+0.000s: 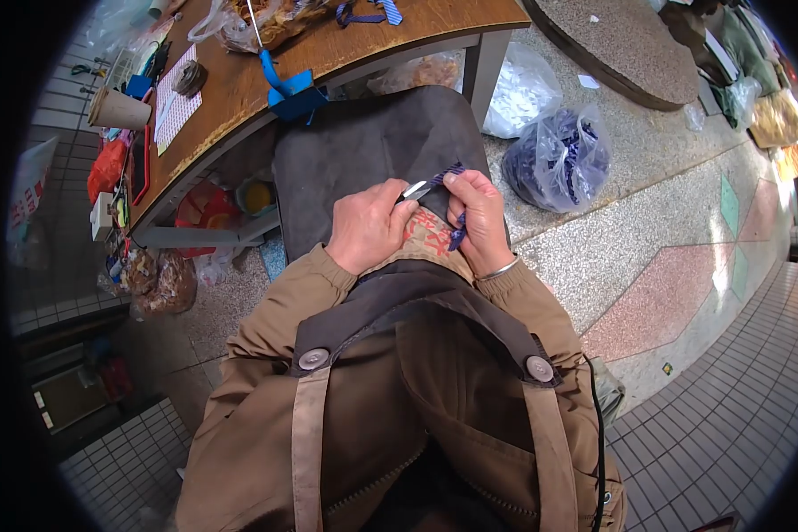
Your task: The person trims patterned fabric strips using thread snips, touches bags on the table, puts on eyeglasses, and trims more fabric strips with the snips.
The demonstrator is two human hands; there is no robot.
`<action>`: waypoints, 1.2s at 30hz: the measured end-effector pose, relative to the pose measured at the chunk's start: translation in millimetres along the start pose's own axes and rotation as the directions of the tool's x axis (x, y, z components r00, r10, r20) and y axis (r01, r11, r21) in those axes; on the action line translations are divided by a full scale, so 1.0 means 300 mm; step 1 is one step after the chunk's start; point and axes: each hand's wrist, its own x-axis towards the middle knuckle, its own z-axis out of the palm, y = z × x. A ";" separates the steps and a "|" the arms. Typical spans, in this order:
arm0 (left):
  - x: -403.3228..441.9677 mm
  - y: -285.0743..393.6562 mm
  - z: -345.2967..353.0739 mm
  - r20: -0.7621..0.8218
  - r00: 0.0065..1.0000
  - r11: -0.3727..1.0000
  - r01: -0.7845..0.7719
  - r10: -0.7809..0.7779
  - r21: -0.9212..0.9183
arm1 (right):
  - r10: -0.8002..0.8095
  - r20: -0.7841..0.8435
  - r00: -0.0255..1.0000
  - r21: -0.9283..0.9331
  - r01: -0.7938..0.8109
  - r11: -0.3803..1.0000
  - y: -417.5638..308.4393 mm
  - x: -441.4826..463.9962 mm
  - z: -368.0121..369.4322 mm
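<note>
My left hand (368,226) is closed round a small shiny metal tool (415,190) with a dark end; whether it is a blade or snips I cannot tell. The tool points right, and its tip meets a dark blue patterned fabric strip (457,238). My right hand (481,211) pinches that strip between thumb and fingers, and part of it hangs below the hand. Both hands are above a dark cushion or cloth (372,146) over my lap. Beneath them lies a tan apron patch (427,238) with red writing.
A wooden table (399,44) stands ahead, with a blue holder (297,96) on its edge and a paper cup (120,108) at left. A clear bag of dark blue strips (559,160) sits on the floor at right, near a white plastic bag (519,89) and a round slab (621,44).
</note>
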 end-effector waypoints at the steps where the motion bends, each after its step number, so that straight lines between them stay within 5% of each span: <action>1: 0.002 0.002 -0.001 -0.032 0.999 0.998 -0.034 0.035 0.046 | -0.004 -0.006 1.000 -0.021 0.004 1.000 0.000 0.001 -0.003; 11: 0.010 -0.016 0.013 0.026 0.987 0.979 -0.162 0.160 0.125 | -0.028 -0.040 0.999 -0.129 0.023 0.991 -0.021 -0.019 0.034; 21: 0.007 -0.021 0.014 0.088 0.990 0.991 -0.117 0.112 0.058 | -0.188 -0.035 0.982 -0.350 0.164 0.922 0.012 -0.006 0.044; 36: 0.013 -0.047 0.034 -0.007 0.973 0.970 -0.230 0.231 0.078 | -0.082 -0.035 0.996 -0.286 0.069 0.956 -0.031 -0.025 0.059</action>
